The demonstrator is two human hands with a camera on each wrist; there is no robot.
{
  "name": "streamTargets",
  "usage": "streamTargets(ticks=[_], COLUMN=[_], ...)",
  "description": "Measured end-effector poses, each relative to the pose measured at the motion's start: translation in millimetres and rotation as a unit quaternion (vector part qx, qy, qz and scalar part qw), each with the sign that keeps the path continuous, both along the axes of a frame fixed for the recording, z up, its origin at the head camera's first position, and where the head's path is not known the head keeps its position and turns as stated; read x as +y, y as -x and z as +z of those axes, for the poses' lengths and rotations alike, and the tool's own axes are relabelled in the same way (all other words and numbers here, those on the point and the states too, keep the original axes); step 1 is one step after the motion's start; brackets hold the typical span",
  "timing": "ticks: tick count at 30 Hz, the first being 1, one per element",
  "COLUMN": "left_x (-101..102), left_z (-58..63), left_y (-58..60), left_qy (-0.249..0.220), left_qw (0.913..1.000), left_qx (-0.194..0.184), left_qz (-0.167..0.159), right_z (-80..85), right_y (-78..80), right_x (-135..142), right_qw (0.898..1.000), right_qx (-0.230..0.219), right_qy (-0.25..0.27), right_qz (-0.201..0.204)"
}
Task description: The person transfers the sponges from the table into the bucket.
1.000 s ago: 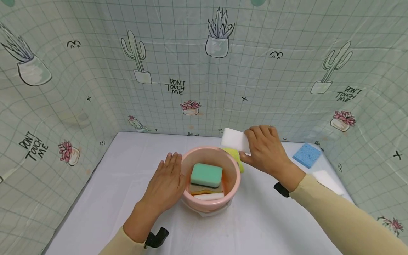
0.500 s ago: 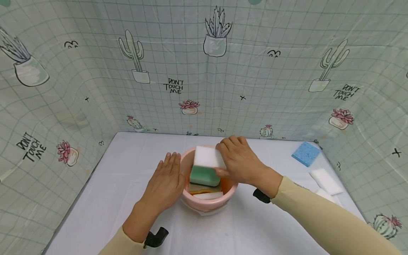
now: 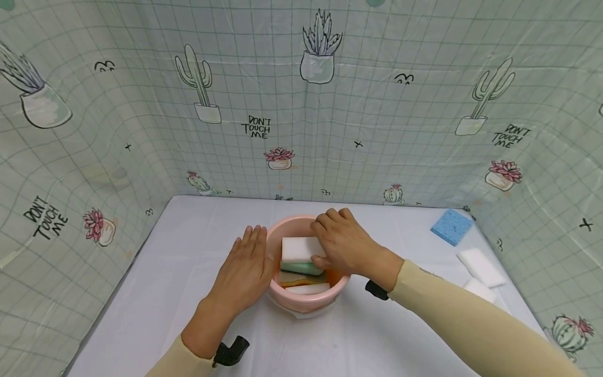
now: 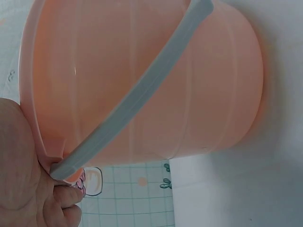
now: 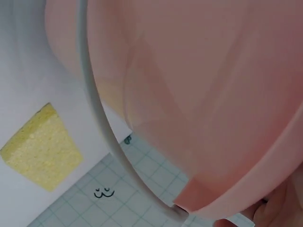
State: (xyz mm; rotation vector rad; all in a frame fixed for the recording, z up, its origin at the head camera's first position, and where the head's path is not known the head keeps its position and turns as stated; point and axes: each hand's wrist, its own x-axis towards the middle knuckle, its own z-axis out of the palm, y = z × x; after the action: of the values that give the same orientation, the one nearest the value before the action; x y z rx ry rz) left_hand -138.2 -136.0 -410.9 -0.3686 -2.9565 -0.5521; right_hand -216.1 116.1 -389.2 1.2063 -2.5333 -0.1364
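Note:
A pink bucket [image 3: 305,302] stands on the white table with several sponges inside. My right hand [image 3: 347,245] reaches over its right rim and grips a white sponge [image 3: 298,250] by the right end. Under that sponge, the front edge of a green sponge [image 3: 301,268] shows, and lower down lie a tan layer and a white piece [image 3: 308,288]. Flat against the left rim rests my left hand [image 3: 247,272], its fingers straight. The left wrist view shows the bucket's grey handle [image 4: 137,101] hanging down the side, close to that hand.
Over at the right of the table lie a blue sponge [image 3: 451,227] and two white pieces, one of them a white block [image 3: 481,267]. A yellow sponge [image 5: 45,149] lies beside the bucket in the right wrist view. A patterned curtain [image 3: 358,104] encloses the table's back and sides.
My right hand has carried the white sponge leftward from beyond the bucket's right rim and lowered it inside onto the green sponge. My left hand has kept its place.

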Motion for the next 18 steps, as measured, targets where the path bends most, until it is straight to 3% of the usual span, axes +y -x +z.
streamTargets(ticks=[5, 11, 18], left_x=[0.5, 1.1, -0.1], left_z=[-1.1, -1.6, -1.4], left_y=[0.6, 1.0, 0.8], left_qy=[0.001, 0.003, -0.001], left_qw=[1.0, 1.0, 0.9999], left_qx=[-0.003, -0.004, -0.013], left_qz=[0.0, 0.0, 0.004], right_z=[-2.0, -5.2, -3.0], right_y=[-2.0, -3.5, -2.5], right_x=[2.1, 7.0, 38.3], right_qw=[1.0, 0.999, 0.995], right_qx=[0.014, 0.036, 0.073], right_qy=[-0.005, 0.026, 0.065], right_qz=[-0.002, -0.003, -0.004])
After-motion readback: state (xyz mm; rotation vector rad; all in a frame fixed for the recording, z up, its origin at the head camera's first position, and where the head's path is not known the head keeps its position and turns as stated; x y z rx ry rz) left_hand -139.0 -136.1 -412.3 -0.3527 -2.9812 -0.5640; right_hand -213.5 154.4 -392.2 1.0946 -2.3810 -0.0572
